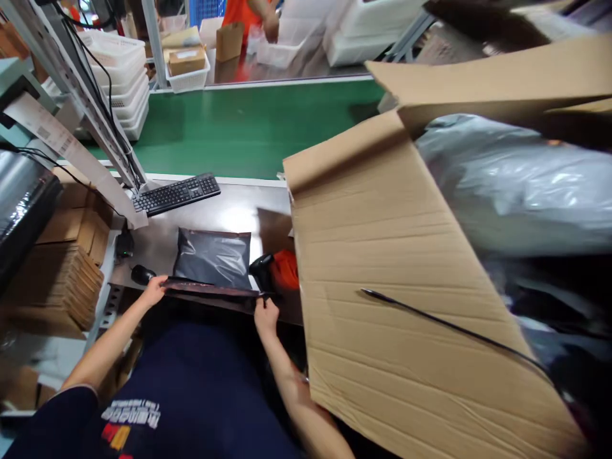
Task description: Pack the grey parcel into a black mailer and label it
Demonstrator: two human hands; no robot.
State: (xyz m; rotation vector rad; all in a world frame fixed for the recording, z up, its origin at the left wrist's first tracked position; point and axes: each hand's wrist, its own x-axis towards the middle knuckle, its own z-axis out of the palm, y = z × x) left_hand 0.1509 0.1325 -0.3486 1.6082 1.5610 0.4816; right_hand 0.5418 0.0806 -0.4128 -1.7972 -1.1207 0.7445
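I have both hands at the near edge of a dark plastic bag (213, 257), which lies flat on the near part of the metal surface (157, 237). The left hand (154, 291) pinches the bag's left near corner between thumb and fingers; the right hand (266, 315) grips the right near corner in the same way. Between them the edge runs nearly straight, close to the near rim of the surface.

Just beyond the left hand I see a black mouse (142, 275), and farther back, a black keyboard (178, 193) set at a slant. A long printed paper strip (79, 153) hangs down at the left, its end beside the keyboard. Right of the bag is a black and orange object (283, 269), partly hidden by a big cardboard box (382, 255). A thin black cord (449, 326) crosses the box's side, and grey plastic packages (530, 185) show inside it.

Beyond the surface I make out a green belt (239, 127) running left to right, a stack of white baskets (127, 80) at far left, and a co-worker's hand (271, 27) at a white tray (280, 55).
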